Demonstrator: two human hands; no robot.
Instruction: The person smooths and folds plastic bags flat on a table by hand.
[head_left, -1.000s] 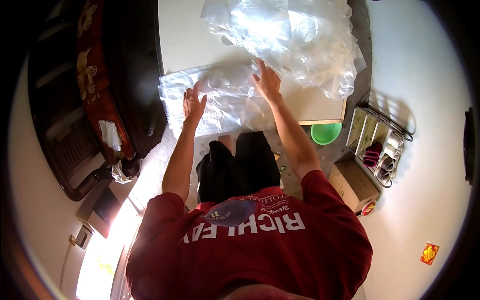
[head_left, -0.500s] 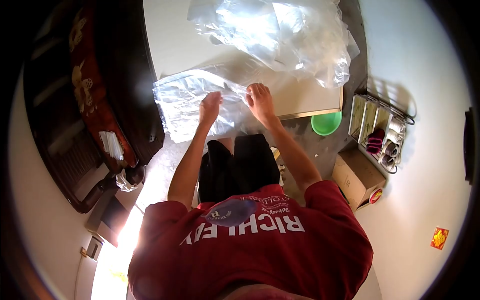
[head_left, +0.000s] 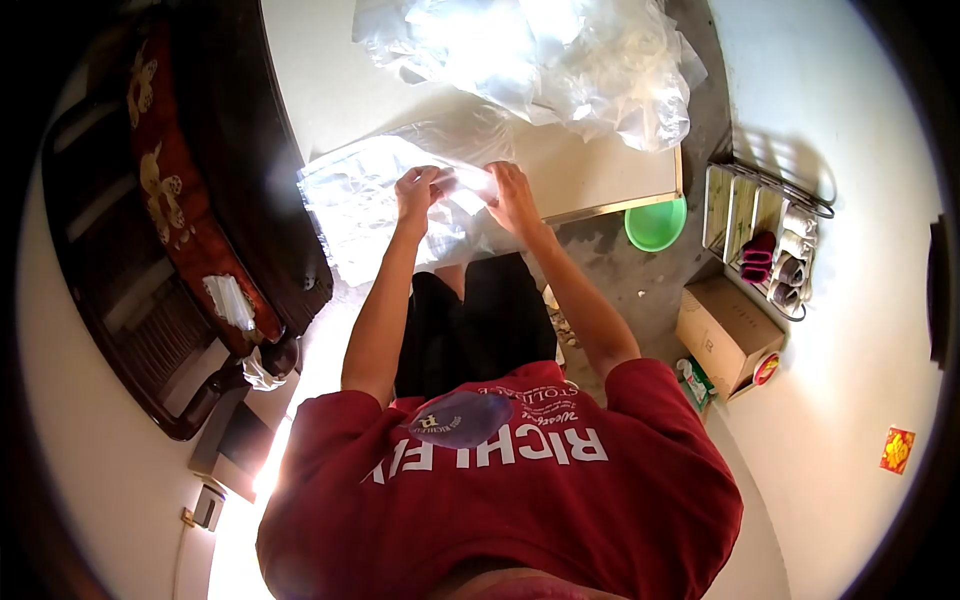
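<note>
A clear plastic bag [head_left: 360, 200] lies flat over the front of the pale tabletop, its near part hanging past the edge toward my lap. My left hand [head_left: 416, 194] is closed in a pinch on the bag's upper edge. A short way to its right, my right hand [head_left: 512, 194] also grips that edge with bent fingers. Between the two hands the plastic is drawn into a bright, glossy fold. Glare hides part of the film. Farther back on the table sits a crumpled heap of clear plastic bags [head_left: 610, 75].
A green basin [head_left: 656, 222] stands on the floor beyond the table's right corner. Right of it are a shoe rack [head_left: 765, 235] with shoes and a cardboard box [head_left: 728, 332]. A dark wooden bench [head_left: 215, 120] runs along the left.
My left hand has moved up a little and now pinches the bag's edge, where before it was blurred above the film. The view has shifted slightly.
</note>
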